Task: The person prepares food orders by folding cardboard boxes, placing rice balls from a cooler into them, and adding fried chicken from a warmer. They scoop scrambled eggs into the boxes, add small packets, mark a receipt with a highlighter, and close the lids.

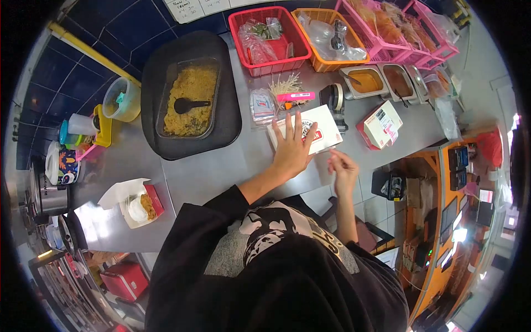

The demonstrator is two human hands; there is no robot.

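A white takeaway box (326, 124) with a printed red and black logo lies closed on the steel counter. My left hand (292, 148) rests flat on its lid, fingers spread. Just off the box's near right corner is my right hand (344, 170), its fingers curled and pinched together; whatever may be between them is too small to make out. Behind the box are a bundle of wooden sticks (285, 86), a pink strip-shaped item (296, 96) and a black tape dispenser (332, 98). A stack of small packets (262, 105) lies to its left.
A closed labelled box (380, 126) stands to the right; an open box with rice and fried food (142, 209) is at left. A black tray (152, 110) carries a food tub with a black scoop (191, 105). Baskets (269, 67) and sauce pans (365, 82) line the back.
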